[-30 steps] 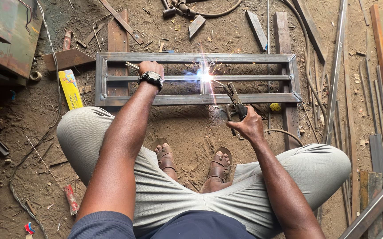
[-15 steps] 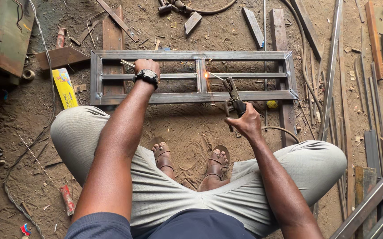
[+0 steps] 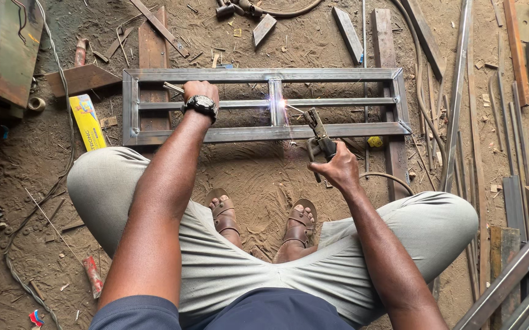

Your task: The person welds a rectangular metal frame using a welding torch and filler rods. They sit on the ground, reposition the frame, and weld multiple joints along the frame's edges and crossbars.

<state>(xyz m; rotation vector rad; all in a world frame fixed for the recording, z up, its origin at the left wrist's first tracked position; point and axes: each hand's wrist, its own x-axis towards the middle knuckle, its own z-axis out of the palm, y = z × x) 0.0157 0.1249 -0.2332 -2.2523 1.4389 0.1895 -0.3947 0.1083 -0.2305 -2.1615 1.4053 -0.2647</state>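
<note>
Electrode tip (image 3: 284, 105) lost in arc glare.

Rectangular steel frame (image 3: 264, 74), grey and rust-flecked, flat on the dirt floor across two planks, long sides running left to right, with a thin middle rail and a short upright at centre. Electrode holder (image 3: 319, 135), dark metal clamp with a thin rod, tilted up and left just beside the frame's near rail. Rod tip at the joint of upright and middle rail, with a small bright spark there.
</note>
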